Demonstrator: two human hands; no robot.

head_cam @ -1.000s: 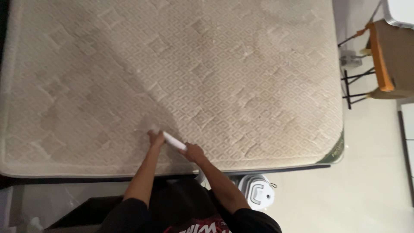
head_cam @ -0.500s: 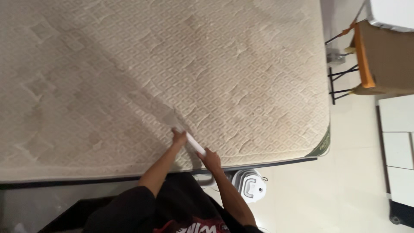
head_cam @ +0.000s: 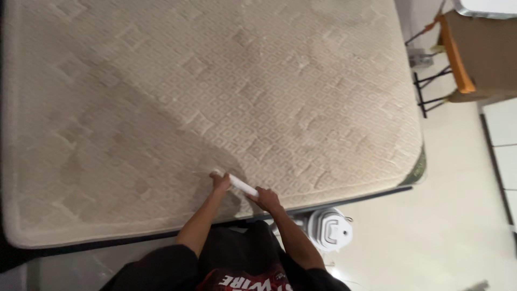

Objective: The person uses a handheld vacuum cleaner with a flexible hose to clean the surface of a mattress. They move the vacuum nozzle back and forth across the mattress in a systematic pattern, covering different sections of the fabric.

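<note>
Mattress (head_cam: 215,86) cleaning mid-stroke: left hand (head_cam: 220,182) and right hand (head_cam: 267,199) grip a white wand (head_cam: 242,186) near its edge, likeliest pushed farther next.

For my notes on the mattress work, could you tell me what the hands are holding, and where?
A white tube: left hand at its far end, right hand at its near end, over the mattress.

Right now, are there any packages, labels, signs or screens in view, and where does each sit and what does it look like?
Mattress label: a small dark green patch with pale print, sewn on the near right corner of the beige quilted mattress.
Shirt print: red and white lettering on the person's black shirt, bottom centre of the head view.
No packages, signs or screens show.
</note>
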